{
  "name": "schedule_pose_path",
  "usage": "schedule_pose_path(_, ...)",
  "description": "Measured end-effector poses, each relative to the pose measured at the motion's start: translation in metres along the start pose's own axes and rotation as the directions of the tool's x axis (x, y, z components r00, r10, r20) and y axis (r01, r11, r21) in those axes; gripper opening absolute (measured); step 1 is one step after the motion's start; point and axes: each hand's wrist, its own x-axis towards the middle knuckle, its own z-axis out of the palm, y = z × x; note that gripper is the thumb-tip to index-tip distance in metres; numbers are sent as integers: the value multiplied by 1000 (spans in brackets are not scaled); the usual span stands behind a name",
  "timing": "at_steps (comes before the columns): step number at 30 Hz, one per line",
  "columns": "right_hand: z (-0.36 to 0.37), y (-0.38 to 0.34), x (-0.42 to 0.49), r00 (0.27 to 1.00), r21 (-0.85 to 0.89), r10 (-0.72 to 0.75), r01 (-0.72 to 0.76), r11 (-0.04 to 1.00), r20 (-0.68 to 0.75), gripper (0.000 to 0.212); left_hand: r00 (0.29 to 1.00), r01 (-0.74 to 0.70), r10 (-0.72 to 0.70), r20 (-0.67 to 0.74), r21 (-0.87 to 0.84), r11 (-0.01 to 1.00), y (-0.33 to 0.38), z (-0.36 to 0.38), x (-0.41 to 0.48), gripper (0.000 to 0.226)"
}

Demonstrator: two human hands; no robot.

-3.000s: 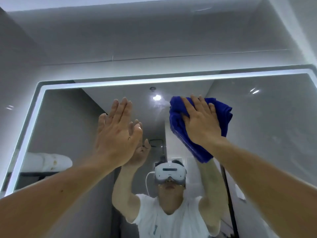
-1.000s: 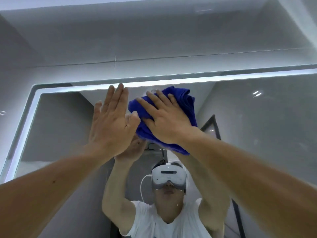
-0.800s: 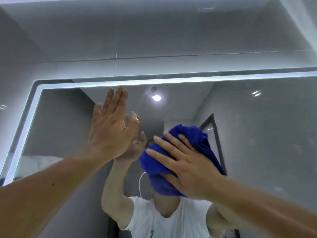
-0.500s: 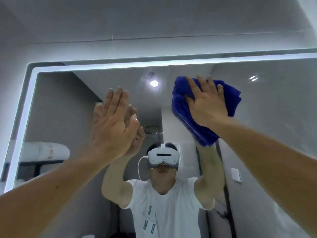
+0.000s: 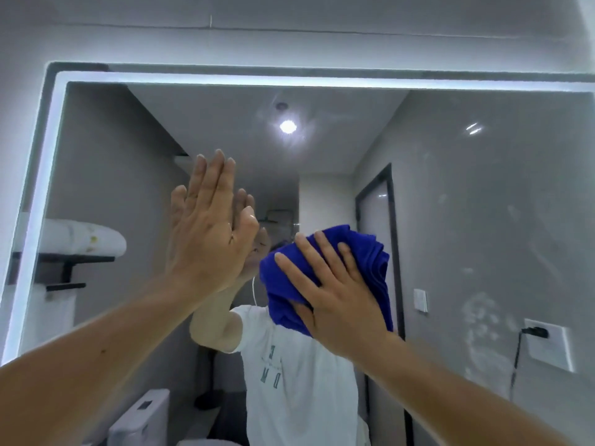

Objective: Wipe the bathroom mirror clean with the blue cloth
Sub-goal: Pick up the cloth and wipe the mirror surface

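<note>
Where the blue cloth [image 5: 363,252] sits: bunched flat against the mirror [image 5: 483,204], low in the middle of the glass, over the reflection of the person's head.
Right hand [image 5: 335,294]: fingers straight and spread across the back of the cloth. It presses the cloth to the glass with the palm and does not clutch it.
Left hand [image 5: 209,233]: flat and unclenched, fingers together, palm on the glass just left of the cloth. It holds nothing and seems to be a brace.
Change: half a second ago the cloth was high up, right of the reflected ceiling lamp [image 5: 287,126] and close to the lit border [image 5: 54,188]. It has since come down and slightly leftward, while the left hand has stayed where it was.
Meaning for the task: this looks like the down-stroke of a repeated up-and-down wipe, so the centre strip is being covered again and the wipe is not reaching new areas.
Still to do: pale smears [image 5: 483,323] show on the right part of the glass, well apart from the cloth, so the wiping is probably only partway done.
</note>
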Motion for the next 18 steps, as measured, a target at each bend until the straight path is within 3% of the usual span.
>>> schedule_pose_path(4,-1,39,-53,993,-48,-101,104,993,64,52,999,22,-22,28,25,999,8,-7,-22,72)
schedule_pose_path(7,-14,67,-43,994,-25,111,-110,994,11,52,998,22,-24,50,35,999,9,-15,-34,72)
schedule_pose_path(10,-22,59,8,917,47,394,-391,919,-70,52,997,40,-42,62,37,999,6,-20,-41,70)
schedule_pose_path(12,-22,36,48,868,110,488,-478,871,-90,54,996,57,-60,65,53,997,5,-19,-44,70)
schedule_pose_path(15,-17,-8,81,886,137,452,-437,889,-105,58,995,72,-76,65,60,996,4,-13,-48,72)
schedule_pose_path(18,-6,-40,69,962,87,251,-242,966,-110,62,996,57,-61,71,60,997,6,-6,-51,72)
